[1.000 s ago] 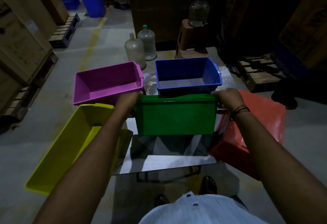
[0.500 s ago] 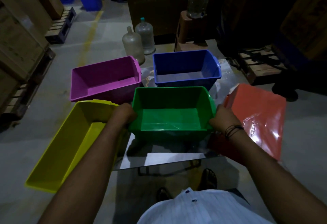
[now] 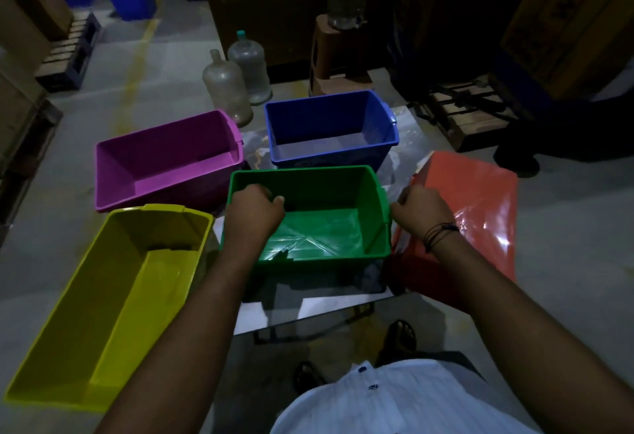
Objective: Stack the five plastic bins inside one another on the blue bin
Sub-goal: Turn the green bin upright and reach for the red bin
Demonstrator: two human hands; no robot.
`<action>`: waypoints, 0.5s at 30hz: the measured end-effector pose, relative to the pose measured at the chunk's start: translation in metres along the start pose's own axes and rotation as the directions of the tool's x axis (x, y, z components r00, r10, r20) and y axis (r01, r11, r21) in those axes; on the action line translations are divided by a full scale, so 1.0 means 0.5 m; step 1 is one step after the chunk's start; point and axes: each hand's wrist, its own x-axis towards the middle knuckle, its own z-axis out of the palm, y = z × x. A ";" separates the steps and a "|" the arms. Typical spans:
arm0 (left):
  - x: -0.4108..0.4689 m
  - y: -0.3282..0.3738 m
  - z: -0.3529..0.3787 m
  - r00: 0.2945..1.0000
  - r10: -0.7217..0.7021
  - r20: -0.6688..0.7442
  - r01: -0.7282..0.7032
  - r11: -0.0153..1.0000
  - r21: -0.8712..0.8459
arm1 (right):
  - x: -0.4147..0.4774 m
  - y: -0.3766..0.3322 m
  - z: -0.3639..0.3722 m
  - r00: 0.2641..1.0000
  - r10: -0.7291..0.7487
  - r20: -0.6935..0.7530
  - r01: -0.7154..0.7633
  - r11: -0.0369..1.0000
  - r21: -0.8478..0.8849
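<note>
The green bin stands upright and open on the small table, just in front of the blue bin. My left hand grips its left rim with the thumb inside. My right hand is curled on its right rim. A purple bin sits left of the blue one. The long yellow bin lies at the near left, hanging off the table's side. An orange bin rests bottom-up and tilted at the right.
The shiny table top shows below the green bin. Two big water jugs stand on the floor behind the purple bin. A stool with a bottle and wooden pallets stand farther back. My sandalled feet are under the table edge.
The green bin was held tilted with its side toward me. It turned open side up and came down onto the table in front of the blue bin, both hands staying on its ends.
</note>
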 end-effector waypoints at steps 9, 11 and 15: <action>-0.061 0.234 0.140 0.976 0.177 0.125 -0.160 0.977 -0.140 | 0.081 0.085 -0.052 0.991 -0.105 -0.088 0.113 0.990 0.086; -0.077 0.273 0.173 0.968 0.184 0.170 -0.162 0.978 -0.135 | 0.101 0.116 -0.066 0.990 -0.112 -0.085 0.119 0.990 0.078; -0.101 0.331 0.235 0.952 0.133 0.275 -0.124 0.991 -0.049 | 0.137 0.179 -0.103 0.989 -0.104 -0.107 0.113 0.990 0.085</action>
